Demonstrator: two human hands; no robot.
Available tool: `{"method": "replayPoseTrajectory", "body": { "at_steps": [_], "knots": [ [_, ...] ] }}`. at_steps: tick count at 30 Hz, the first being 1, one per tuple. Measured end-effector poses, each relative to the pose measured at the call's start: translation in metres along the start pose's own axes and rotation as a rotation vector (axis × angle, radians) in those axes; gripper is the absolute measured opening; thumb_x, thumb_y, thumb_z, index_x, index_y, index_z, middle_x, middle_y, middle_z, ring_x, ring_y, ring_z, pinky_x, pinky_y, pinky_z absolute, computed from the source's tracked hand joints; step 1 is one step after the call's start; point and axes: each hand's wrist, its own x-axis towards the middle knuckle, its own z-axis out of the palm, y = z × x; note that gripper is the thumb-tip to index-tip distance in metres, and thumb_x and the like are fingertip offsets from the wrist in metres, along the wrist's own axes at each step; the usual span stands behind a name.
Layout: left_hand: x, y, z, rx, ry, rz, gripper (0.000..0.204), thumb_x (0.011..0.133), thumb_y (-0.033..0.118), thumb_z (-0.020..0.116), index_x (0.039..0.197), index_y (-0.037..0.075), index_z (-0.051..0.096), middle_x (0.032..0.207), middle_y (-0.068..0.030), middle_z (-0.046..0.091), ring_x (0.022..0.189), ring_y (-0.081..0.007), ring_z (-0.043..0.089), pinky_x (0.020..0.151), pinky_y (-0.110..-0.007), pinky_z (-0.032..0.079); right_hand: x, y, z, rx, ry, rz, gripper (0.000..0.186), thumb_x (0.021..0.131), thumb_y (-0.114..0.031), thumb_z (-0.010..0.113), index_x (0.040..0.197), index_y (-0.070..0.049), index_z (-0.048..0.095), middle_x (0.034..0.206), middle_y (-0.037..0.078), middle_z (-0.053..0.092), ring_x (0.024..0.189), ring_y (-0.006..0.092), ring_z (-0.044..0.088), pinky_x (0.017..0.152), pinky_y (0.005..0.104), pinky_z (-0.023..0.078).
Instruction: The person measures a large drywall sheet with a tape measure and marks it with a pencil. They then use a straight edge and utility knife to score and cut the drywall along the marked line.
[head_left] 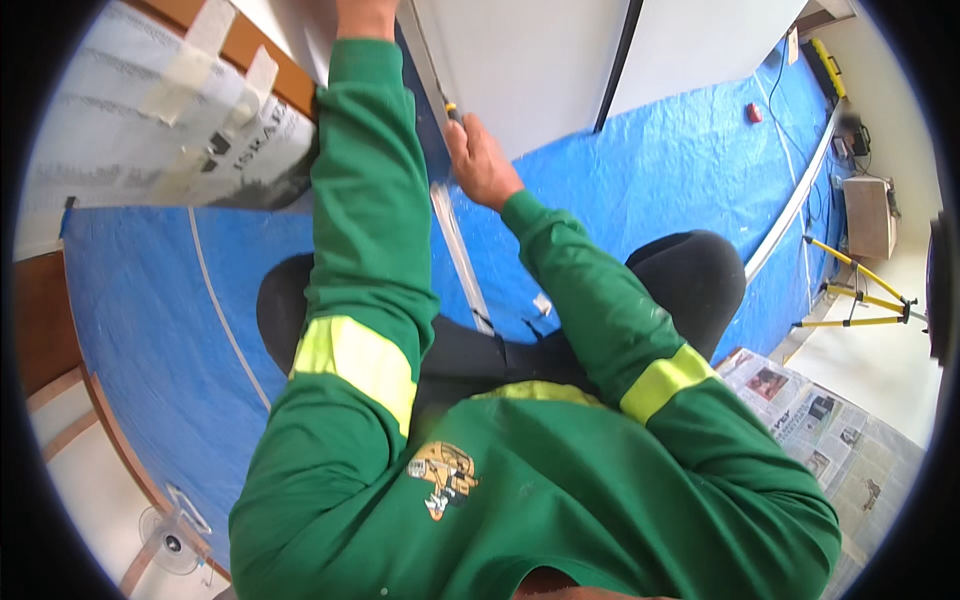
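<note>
My right hand (480,160) is closed around a small tool with a yellow and black tip (452,112), held against the edge of a white panel (530,60). My left hand (365,15) reaches up to the top edge of the picture and rests against the same white surface; its fingers are cut off, so its grip is hidden. Both arms wear green sleeves with yellow reflective bands. A thin metal strip (460,255) runs down from the panel between my knees.
Blue plastic sheeting (160,320) covers the floor. A taped, plastic-wrapped panel (150,110) stands at upper left. Newspaper (820,420) lies at lower right, beside a yellow tripod (855,295). A yellow level (828,66), a small red object (753,112) and a small fan (170,540) are around.
</note>
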Motion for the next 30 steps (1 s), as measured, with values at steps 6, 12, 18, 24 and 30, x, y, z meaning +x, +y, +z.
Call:
{"method": "replayPoseTrajectory", "body": {
  "at_steps": [6, 12, 18, 24, 30],
  "knots": [
    [0.015, 0.004, 0.007, -0.017, 0.035, -0.070, 0.040, 0.114, 0.040, 0.058, 0.088, 0.011, 0.052, 0.082, 0.0067, 0.036, 0.076, -0.0074, 0.033, 0.068, -0.029, 0.033, -0.023, 0.024, -0.001, -0.035, -0.092, 0.141, 0.045, 0.114, -0.043, 0.045, 0.110, 0.001, 0.050, 0.102, 0.040, 0.063, 0.104, 0.0605, 0.058, 0.085, 0.0628, 0.046],
    [-0.008, -0.007, 0.004, -0.015, 0.025, 0.023, 0.044, 0.115, 0.046, 0.054, 0.088, 0.011, 0.049, 0.084, 0.0065, 0.036, 0.078, -0.0084, 0.033, 0.070, -0.029, 0.033, -0.023, 0.014, -0.001, 0.000, -0.163, 0.227, 0.049, 0.114, -0.045, 0.042, 0.113, 0.004, 0.050, 0.107, 0.044, 0.064, 0.107, 0.0626, 0.059, 0.092, 0.0667, 0.044],
    [-0.043, -0.032, -0.002, 0.064, 0.052, -0.046, 0.046, 0.115, 0.047, 0.052, 0.087, 0.011, 0.046, 0.084, 0.0053, 0.037, 0.079, -0.0097, 0.034, 0.072, -0.028, 0.033, -0.009, -0.003, 0.004, -0.010, -0.129, 0.236, 0.049, 0.114, -0.041, 0.040, 0.111, 0.008, 0.049, 0.104, 0.045, 0.065, 0.103, 0.0635, 0.060, 0.092, 0.0668, 0.045],
    [-0.073, -0.046, -0.002, 0.091, 0.127, -0.066, 0.049, 0.114, 0.051, 0.051, 0.086, 0.012, 0.045, 0.083, 0.0040, 0.036, 0.077, -0.0109, 0.034, 0.070, -0.030, 0.031, -0.020, 0.018, 0.016, -0.201, -0.194, 0.230, 0.046, 0.113, -0.035, 0.040, 0.119, 0.009, 0.050, 0.106, 0.043, 0.068, 0.100, 0.0603, 0.066, 0.093, 0.0687, 0.048],
    [-0.067, -0.058, -0.010, 0.011, 0.048, -0.069, 0.068, 0.110, 0.053, 0.059, 0.136, -0.008, 0.067, 0.133, -0.0162, 0.069, 0.130, -0.0246, 0.058, 0.117, -0.041, 0.040, -0.054, 0.039, 0.015, -0.191, -0.186, 0.456, 0.044, 0.114, -0.036, 0.041, 0.122, 0.006, 0.050, 0.103, 0.042, 0.069, 0.099, 0.0598, 0.068, 0.089, 0.0675, 0.051]
  ]
}}
